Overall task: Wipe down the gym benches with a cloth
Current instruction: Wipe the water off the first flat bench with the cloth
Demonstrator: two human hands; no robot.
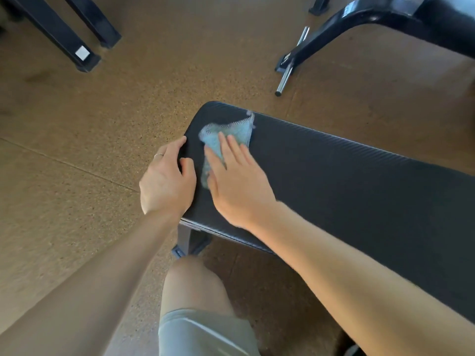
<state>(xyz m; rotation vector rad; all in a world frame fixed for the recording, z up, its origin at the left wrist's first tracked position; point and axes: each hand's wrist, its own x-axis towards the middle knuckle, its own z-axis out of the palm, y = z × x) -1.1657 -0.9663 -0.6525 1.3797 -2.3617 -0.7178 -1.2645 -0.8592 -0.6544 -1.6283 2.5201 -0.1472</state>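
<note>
A black padded gym bench runs from the middle of the view off to the right. A light blue cloth lies on its left end, blurred. My right hand presses flat on the cloth with the fingers spread. My left hand grips the bench's left end edge, fingers curled over the pad, a ring on one finger.
Brown speckled rubber floor surrounds the bench. Black frame legs stand at the top left. Another black machine base with a chrome peg is at the top right. My knee is beside the bench leg.
</note>
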